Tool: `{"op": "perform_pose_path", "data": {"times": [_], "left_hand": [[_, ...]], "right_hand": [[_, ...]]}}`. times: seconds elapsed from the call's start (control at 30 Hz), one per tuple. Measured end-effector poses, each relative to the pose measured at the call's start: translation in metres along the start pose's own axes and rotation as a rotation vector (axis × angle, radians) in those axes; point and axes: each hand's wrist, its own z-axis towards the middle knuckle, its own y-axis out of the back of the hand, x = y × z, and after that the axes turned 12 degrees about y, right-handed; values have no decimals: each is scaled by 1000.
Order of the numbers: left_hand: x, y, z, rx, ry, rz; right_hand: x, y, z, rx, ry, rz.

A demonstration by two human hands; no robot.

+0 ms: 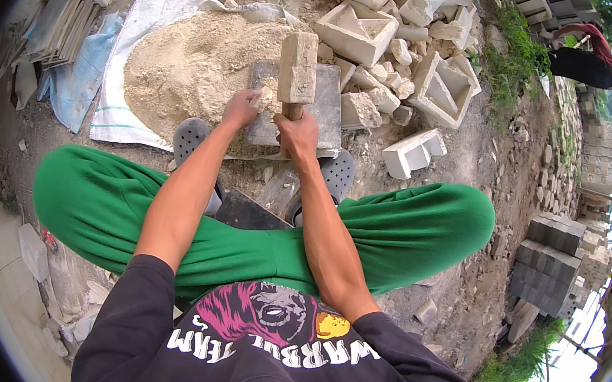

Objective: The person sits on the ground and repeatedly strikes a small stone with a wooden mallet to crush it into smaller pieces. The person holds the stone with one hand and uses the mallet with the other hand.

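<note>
Mallet point(298, 67) handle gripped in right hand point(298, 134), centre frame; left hand point(241, 107) pinches a stone chunk point(261, 99) on the grey slab point(323, 111).

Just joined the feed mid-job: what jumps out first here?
At centre, the right hand grips a heavy block-headed mallet above a flat grey slab, while the left hand holds a pale stone chunk on it. A sand heap on white sacking lies to the left, broken concrete blocks to the right.
</note>
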Motion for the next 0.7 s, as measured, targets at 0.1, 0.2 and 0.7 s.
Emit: {"op": "perform_pose_path", "data": {"times": [0.1, 0.2, 0.7], "left_hand": [[-7, -3, -7, 38, 4, -97], [-9, 0, -6, 60, 49, -127], [-1, -3, -2, 64, 28, -164]], "right_hand": [[17, 11, 8, -83, 153, -54], [-21, -13, 7, -125, 162, -80], [-9, -1, 10, -158, 171, -132]]}}
